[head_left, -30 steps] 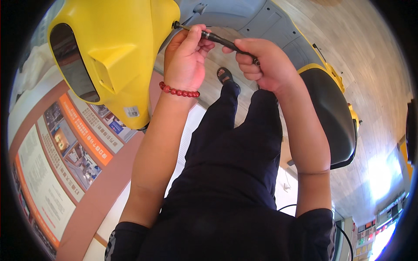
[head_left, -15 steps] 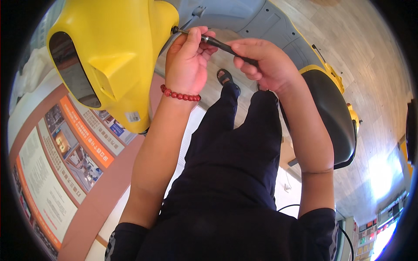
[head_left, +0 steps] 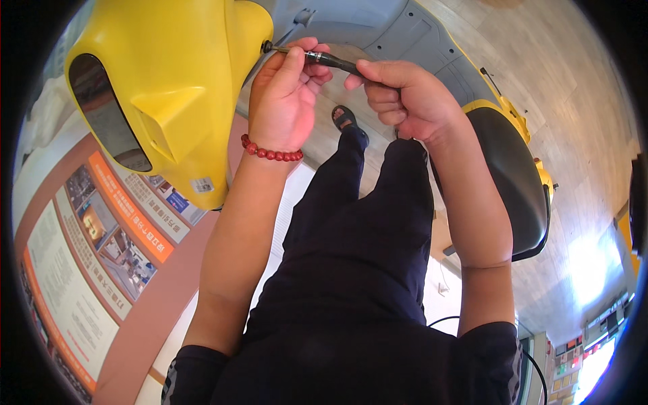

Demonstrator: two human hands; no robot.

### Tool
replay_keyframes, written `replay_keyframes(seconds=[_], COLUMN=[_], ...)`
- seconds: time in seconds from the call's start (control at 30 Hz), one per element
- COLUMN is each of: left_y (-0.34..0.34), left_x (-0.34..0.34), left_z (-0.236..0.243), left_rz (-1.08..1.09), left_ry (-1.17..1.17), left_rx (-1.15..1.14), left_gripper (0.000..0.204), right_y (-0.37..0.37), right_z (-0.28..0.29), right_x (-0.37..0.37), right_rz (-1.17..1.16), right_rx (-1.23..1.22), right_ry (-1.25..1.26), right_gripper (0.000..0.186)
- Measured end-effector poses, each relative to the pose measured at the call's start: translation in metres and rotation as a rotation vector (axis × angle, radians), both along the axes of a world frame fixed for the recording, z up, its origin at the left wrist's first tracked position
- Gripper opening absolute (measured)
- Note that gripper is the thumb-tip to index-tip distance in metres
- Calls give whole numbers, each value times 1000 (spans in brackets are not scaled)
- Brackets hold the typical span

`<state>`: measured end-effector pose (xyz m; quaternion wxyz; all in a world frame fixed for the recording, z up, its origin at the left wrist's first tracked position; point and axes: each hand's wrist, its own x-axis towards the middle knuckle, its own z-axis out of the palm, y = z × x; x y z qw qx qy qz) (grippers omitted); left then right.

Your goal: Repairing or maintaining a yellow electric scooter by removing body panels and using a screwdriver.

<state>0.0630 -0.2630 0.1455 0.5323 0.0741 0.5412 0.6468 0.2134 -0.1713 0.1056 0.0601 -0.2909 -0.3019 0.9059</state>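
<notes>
A black-handled screwdriver [head_left: 335, 61] is held in both hands, slanting slightly down to the right. The fingers of my right hand [head_left: 422, 98] curl around the handle's rear end, thumb laid along the top. My left hand [head_left: 283, 101], with a red bead bracelet at the wrist, pinches the front of the tool, thumb over the thin shaft and fingers behind it. The shaft's tip meets a small black round fitting [head_left: 267, 46] on the edge of the yellow scooter body [head_left: 182, 74]. Whether the tip sits in a screw head is too small to tell.
The scooter's grey inner panel [head_left: 378, 28] curves behind my hands, and its black seat [head_left: 509, 172] is beside my right forearm. At the left stands a printed display board [head_left: 101, 253]. A pale wood floor [head_left: 574, 115] spreads to the right.
My right hand has shifted its hold, with its fingers more curled around the handle. The screwdriver lies slightly flatter. The whole view has slid a little, with the scooter body further left.
</notes>
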Motion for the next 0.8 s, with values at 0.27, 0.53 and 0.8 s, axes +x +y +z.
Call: replay_keyframes(seconds=[0.27,0.53,0.8], left_y=[-2,3,7], left_x=[0,3,11], left_z=[-3,-5,3], left_rz=[46,183,130], left_ry=[23,49,43], left_rx=[-41,-86,-44], left_gripper=[18,11,16], right_y=[-6,-21,-4], right_z=[13,3,26], right_x=[-8,-6,3], right_rz=[-176,-261,122], right_rx=[766,1090,566], right_ry=[-168,-98,-268], right_gripper=[25,24,24])
